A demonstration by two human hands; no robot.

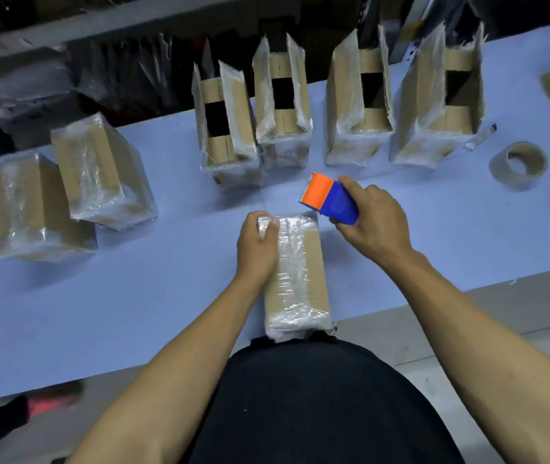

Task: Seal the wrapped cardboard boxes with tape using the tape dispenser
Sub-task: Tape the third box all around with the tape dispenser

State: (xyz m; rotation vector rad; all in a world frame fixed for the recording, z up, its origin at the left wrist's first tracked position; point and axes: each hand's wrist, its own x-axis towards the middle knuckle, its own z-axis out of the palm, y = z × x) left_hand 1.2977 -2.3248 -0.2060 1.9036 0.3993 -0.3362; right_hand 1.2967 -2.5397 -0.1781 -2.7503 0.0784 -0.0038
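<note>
Box (pixel 295 272) lying lengthwise at table (pixel 166 289) near edge, 6 o'clock, against person's body. Left hand (pixel 257 249) gripping far left corner, thumb on top, likely pinning it steady. Right hand (pixel 375 219) clamping around dispenser (pixel 330 199), orange end hovering just past box's far end, probably lining up tape strip. Four open boxes (pixel 283 102) waiting at 12 o'clock; two closed boxes (pixel 66 192) at 9. Spare roll (pixel 519 165) at 2.

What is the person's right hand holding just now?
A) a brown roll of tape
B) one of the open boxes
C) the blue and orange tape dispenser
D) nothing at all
C: the right hand grips the blue and orange tape dispenser just above the far end of the wrapped box, which the left hand steadies.
</note>
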